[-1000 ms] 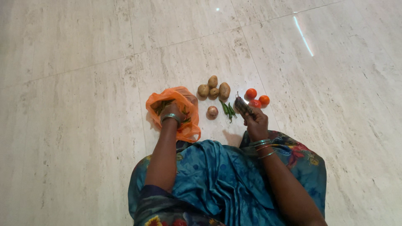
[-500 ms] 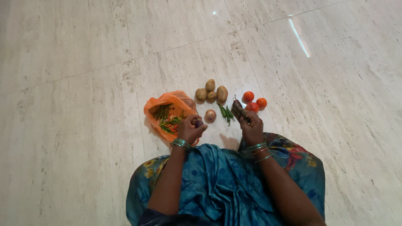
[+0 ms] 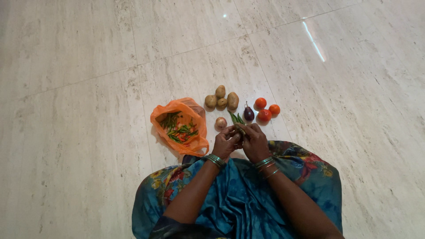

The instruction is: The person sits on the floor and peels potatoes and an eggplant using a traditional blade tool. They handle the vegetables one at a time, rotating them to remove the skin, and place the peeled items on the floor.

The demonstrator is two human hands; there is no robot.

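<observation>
Meeting at the middle of the view, the left hand (image 3: 226, 142) and the right hand (image 3: 254, 140) come together with their fingertips touching. The fingers of both are curled narrow around something small and green (image 3: 240, 129); it is mostly hidden between them, so I cannot tell exactly what it is or which way its long axis runs. It is held just above the floor (image 3: 88, 110), in front of the person's knees.

At 12 o'clock from the hands, touching their fingertips, lie a few green chillies (image 3: 235, 117), their long axis running from 11 to 5 o'clock; the near ends are covered by the fingers. At 1 o'clock lies a small dark eggplant (image 3: 249, 114), stem pointing to 12, and beyond it three tomatoes (image 3: 265, 109) close together. At 11 o'clock sits one onion (image 3: 221, 122), and farther away four potatoes (image 3: 221, 100) in a tight group. At 9 to 10 o'clock stands an open orange plastic bag (image 3: 199, 132) with green and red chillies inside. The blue flowered cloth (image 3: 239, 199) over the lap is cut off by the bottom edge.
</observation>
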